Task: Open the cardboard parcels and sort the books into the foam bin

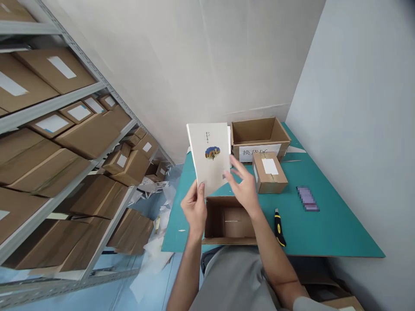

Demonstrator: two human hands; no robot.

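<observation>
A pale book (pixel 210 172) with a small blue and gold picture and dark characters on its cover is held upright in front of me. My left hand (pixel 195 206) grips its lower left corner, thumb on the cover. At the book's right edge is my right hand (pixel 244 185), fingers apart; whether a fingertip touches the cover I cannot tell. Below both hands an open cardboard box (pixel 230 239) stands at the table's near edge, and the part of its inside that shows holds nothing.
On the green table (pixel 330 233) are a closed box (pixel 272 183) with a white label, an open labelled carton (pixel 259 129), a black and yellow utility knife (pixel 279 229) and a blurred purple item (pixel 308 198). Metal shelves (pixel 123 216) with cardboard boxes stand left; a wall rises right.
</observation>
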